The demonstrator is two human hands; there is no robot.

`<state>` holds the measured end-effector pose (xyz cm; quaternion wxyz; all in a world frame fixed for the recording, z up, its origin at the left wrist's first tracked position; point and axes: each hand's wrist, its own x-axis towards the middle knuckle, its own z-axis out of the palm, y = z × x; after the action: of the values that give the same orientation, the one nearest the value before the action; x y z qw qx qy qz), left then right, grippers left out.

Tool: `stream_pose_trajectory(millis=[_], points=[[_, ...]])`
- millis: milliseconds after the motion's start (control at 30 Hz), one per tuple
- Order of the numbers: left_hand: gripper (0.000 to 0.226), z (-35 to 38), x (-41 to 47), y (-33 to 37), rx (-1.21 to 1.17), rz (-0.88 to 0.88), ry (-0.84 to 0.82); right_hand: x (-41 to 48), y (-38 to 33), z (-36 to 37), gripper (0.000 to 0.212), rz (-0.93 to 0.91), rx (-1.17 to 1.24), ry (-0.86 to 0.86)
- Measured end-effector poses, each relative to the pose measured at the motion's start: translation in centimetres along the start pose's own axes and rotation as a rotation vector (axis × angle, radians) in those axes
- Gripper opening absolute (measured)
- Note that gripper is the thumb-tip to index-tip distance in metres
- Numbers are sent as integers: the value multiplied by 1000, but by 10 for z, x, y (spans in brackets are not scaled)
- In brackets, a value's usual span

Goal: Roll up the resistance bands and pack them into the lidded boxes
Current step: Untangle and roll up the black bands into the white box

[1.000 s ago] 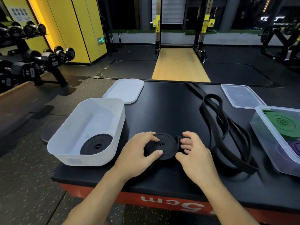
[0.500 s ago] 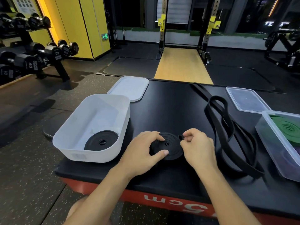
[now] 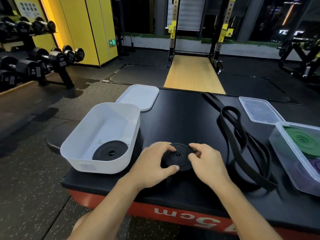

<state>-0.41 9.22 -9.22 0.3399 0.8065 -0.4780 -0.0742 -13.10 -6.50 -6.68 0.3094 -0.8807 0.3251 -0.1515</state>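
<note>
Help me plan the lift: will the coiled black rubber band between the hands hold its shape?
Probably not: left hand and right hand both grip the coiled black rubber band, so it likely unwinds if released. Loose black bands nearby sprawl limply, suggesting floppiness.

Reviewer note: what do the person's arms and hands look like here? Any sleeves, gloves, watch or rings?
The left hand and right hand are bare, with no gloves and no rings that show. The left forearm and right forearm are uncovered to the frame's edge. No sleeve, watch, wristband or marking is in view.
</note>
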Motion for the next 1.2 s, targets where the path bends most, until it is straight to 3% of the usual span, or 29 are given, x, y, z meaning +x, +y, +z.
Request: stream_pose_trajectory(millis=[200,267,400,600,1033,1200], points=[[49,-3,4,1,-151,-88,-11,-17,-2,5,109,-89,-42,-148],[40,-2,5,1,-150,-88,4,-20,-2,13,118,-113,-97,-141],[31,-1,5,-1,-128,-77,10,-18,-4,26,110,-148,-211,4],[30,1,5,-5,-143,-68,20,-16,-8,33,101,-132,-223,43],[30,1,7,-2,-177,-123,15,0,-20,28,103,-83,-372,-55],[31,-3,7,-1,-210,-162,13,6,-23,27,87,-81,-389,-77]])
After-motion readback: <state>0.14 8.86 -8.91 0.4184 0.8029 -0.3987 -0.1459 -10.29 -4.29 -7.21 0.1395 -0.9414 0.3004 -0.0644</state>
